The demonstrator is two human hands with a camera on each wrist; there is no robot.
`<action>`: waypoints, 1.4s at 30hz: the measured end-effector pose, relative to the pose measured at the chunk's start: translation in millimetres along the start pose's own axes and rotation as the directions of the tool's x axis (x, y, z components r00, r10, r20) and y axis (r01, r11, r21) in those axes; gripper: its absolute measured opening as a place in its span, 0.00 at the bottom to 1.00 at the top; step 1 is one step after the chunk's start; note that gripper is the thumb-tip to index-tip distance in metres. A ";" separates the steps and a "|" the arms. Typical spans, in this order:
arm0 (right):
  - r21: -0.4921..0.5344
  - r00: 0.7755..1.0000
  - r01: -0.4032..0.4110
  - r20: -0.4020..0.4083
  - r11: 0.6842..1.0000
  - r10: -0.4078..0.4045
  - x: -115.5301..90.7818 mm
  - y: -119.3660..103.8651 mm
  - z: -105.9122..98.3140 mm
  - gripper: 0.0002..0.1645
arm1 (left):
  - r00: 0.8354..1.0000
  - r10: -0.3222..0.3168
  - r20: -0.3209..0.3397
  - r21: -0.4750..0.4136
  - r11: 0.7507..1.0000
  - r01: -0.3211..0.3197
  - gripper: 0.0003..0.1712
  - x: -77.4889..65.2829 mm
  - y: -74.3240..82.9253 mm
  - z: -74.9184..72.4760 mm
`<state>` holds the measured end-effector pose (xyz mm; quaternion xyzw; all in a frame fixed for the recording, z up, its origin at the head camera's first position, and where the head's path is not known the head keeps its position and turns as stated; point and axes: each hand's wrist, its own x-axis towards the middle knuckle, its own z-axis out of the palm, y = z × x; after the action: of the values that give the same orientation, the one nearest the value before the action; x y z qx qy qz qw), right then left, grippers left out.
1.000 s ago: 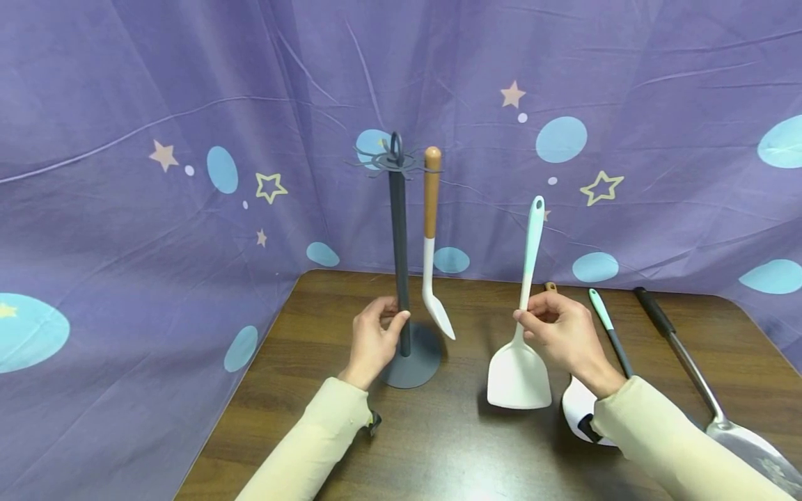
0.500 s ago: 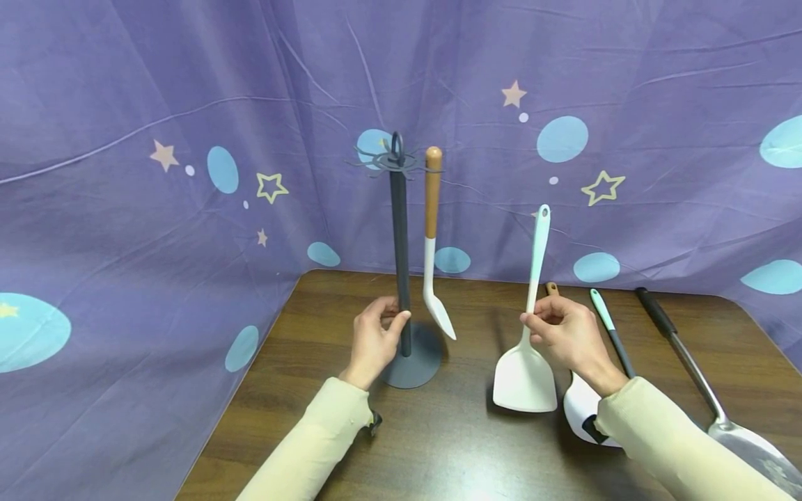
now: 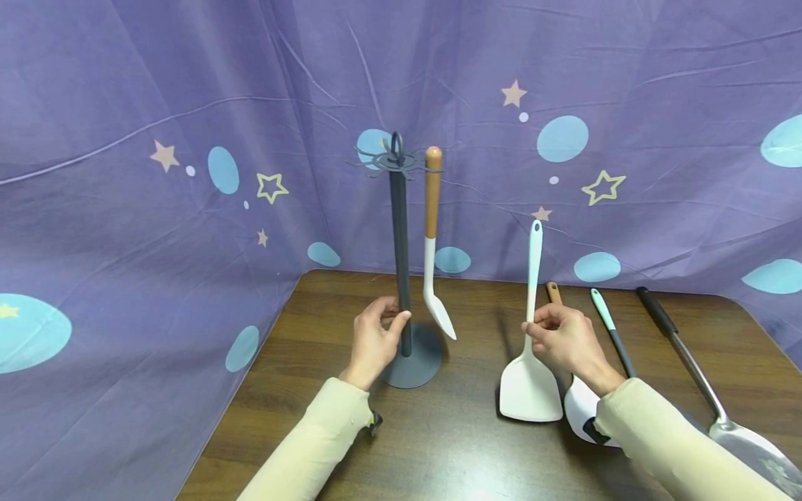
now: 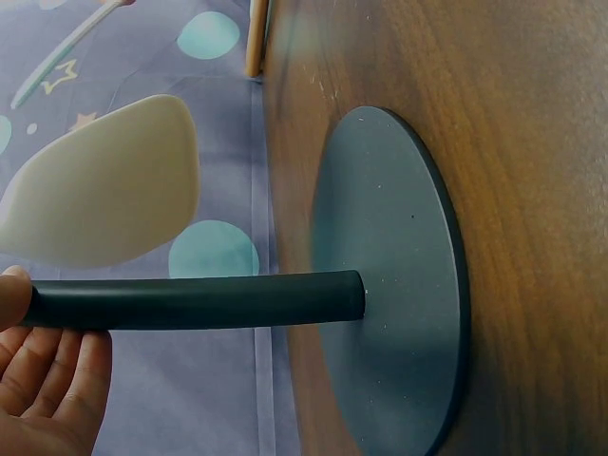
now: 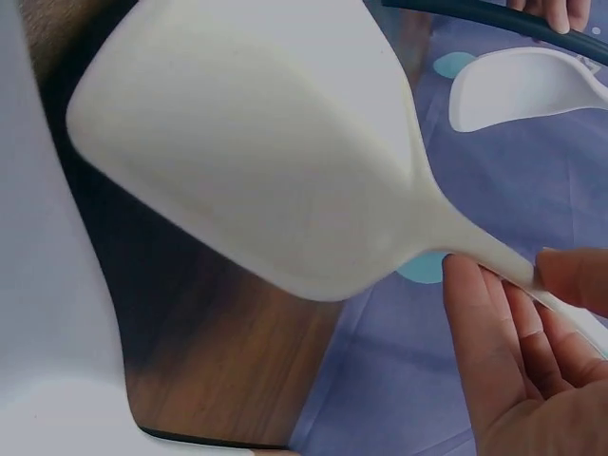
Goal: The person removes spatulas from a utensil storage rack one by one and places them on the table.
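My left hand (image 3: pixel 378 337) grips the lower post of a dark grey utensil stand (image 3: pixel 399 250), thumb in front and fingers behind. The stand's round base (image 4: pixel 399 275) rests on the table, and hooks ring its top. From one right-side hook hangs a spatula with a wooden handle (image 3: pixel 432 202) and white head. My right hand (image 3: pixel 567 341) pinches the white neck of another spatula (image 3: pixel 531 390), which has a mint handle with a hole at its end. This spatula stands nearly upright, its broad cream blade (image 5: pixel 256 142) low over the table.
On the wooden table (image 3: pixel 438 445), right of my right hand, lie a white-headed turner with a wooden handle (image 3: pixel 554 292), a utensil with a mint and dark handle (image 3: pixel 604 313), and a metal turner (image 3: pixel 695 369) with a black grip. A purple curtain (image 3: pixel 188 104) hangs behind.
My right hand has moved the mint-handled spatula down and slightly right, away from the stand. My left hand keeps its grip on the post, and the hanging spatula is unmoved.
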<state>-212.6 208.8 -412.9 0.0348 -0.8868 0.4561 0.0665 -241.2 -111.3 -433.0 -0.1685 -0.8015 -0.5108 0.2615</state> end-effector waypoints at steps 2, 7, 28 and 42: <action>-0.004 1.000 -0.011 0.010 1.000 0.011 0.8 1.7 0.8 0.08 | 1.000 -0.002 0.002 -0.001 1.000 0.002 0.09 -0.3 -0.1 0.1; 0.055 0.998 -0.047 0.045 0.997 0.044 3.5 6.5 3.8 0.08 | 1.000 -0.011 0.005 -0.003 1.000 0.011 0.08 -0.1 0.1 0.1; 0.147 0.959 -0.246 0.180 0.958 0.218 22.4 27.4 14.4 0.08 | 1.000 -0.007 0.002 -0.002 1.000 0.007 0.09 -0.5 -0.4 0.0; 0.112 0.934 -0.302 0.235 0.947 0.270 30.4 28.6 21.7 0.07 | 1.000 -0.015 0.007 0.003 1.000 0.015 0.08 -0.4 -0.2 -0.1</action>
<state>-248.0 207.7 -443.8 -0.0407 -0.8484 0.5181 -0.1004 -241.0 -111.5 -433.3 -0.1638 -0.8044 -0.5110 0.2550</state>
